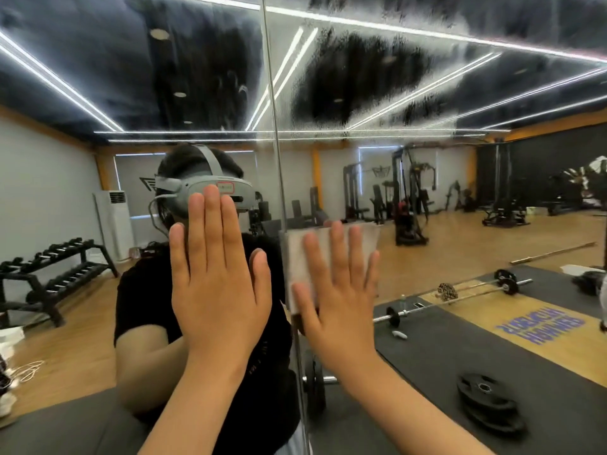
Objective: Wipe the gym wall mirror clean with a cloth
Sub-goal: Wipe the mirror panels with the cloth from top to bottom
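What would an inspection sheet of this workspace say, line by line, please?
Surface: large wall mirror with vertical panel seam; hazy streaked film across the upper part.
Job's things: pale grey square cloth pressed flat on the glass, right of the seam.
Clutter: nothing seen on the mirror.
Hands: left hand flat, fingers straight, empty; right hand spread flat over the cloth.
Cables: thin dark cable hanging from the reflected grey headset.
Surroundings: reflected black dumbbell rack, barbell, black weight plates.

Open mirror (460, 192) right of hands; seam (279, 178) between.
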Tool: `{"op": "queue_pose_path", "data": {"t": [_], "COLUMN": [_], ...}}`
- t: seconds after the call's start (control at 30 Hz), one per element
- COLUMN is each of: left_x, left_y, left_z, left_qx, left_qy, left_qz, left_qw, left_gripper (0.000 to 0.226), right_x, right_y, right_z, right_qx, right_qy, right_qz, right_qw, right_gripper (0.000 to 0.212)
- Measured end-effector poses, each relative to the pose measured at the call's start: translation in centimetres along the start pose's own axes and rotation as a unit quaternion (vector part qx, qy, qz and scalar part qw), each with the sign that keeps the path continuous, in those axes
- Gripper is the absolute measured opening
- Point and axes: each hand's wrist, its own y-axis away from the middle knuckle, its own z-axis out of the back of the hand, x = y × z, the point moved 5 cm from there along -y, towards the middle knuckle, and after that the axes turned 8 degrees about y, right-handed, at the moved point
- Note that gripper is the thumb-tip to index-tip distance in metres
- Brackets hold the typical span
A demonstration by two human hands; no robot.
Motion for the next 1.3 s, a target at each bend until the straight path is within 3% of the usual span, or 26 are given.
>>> {"op": "queue_pose_path", "data": {"t": [0.13, 0.23, 0.33, 0.47, 0.6, 0.67, 0.87, 0.97, 1.13, 1.3], "left_x": [0.2, 0.1, 0.1, 0.1, -0.1, -0.2, 0.0, 0.1, 0.2, 0.0], "left_y": [0.0, 0.0, 0.1, 0.1, 0.2, 0.2, 0.2, 0.2, 0.1, 0.3], "left_z": [0.1, 0.2, 0.1, 0.2, 0.2, 0.1, 0.1, 0.2, 0.2, 0.2], "left_qx": [0.001, -0.002, -0.006, -0.009, -0.013, -0.012, -0.008, -0.008, -0.010, -0.003], "left_qy": [0.000, 0.004, 0.006, 0.005, 0.006, 0.005, 0.007, 0.008, 0.008, 0.001], "left_qz": [0.000, -0.002, -0.004, -0.005, -0.004, -0.001, -0.007, -0.015, -0.011, 0.002], "left_qw": [1.000, 1.000, 1.000, 1.000, 1.000, 1.000, 1.000, 1.000, 1.000, 1.000], "left_gripper": [0.071, 0.071, 0.071, 0.071, 0.070, 0.070, 0.071, 0.070, 0.070, 0.072], "right_x": [-2.1, -6.0, -11.0, -18.3, -18.1, -14.9, -2.3, 0.4, -3.5, -12.0], "right_y": [0.5, 0.0, -0.5, -0.5, 0.0, 0.4, 3.3, 4.6, 4.4, 3.9], "right_z": [0.0, 0.1, 0.4, 1.3, 1.1, 0.5, -1.1, -1.4, -0.8, -0.6], "right_qx": [-0.006, -0.012, -0.001, 0.005, -0.011, -0.013, 0.016, 0.022, 0.011, -0.013], "right_qy": [0.031, 0.056, 0.049, -0.021, -0.044, -0.037, -0.031, -0.027, -0.007, -0.008], "right_qz": [0.106, 0.110, 0.030, -0.157, -0.278, -0.261, -0.070, -0.004, 0.068, -0.032], "right_qw": [0.994, 0.992, 0.998, 0.987, 0.960, 0.965, 0.997, 0.999, 0.998, 0.999], "right_gripper": [0.057, 0.059, 0.060, 0.070, 0.073, 0.066, 0.063, 0.060, 0.053, 0.054]}}
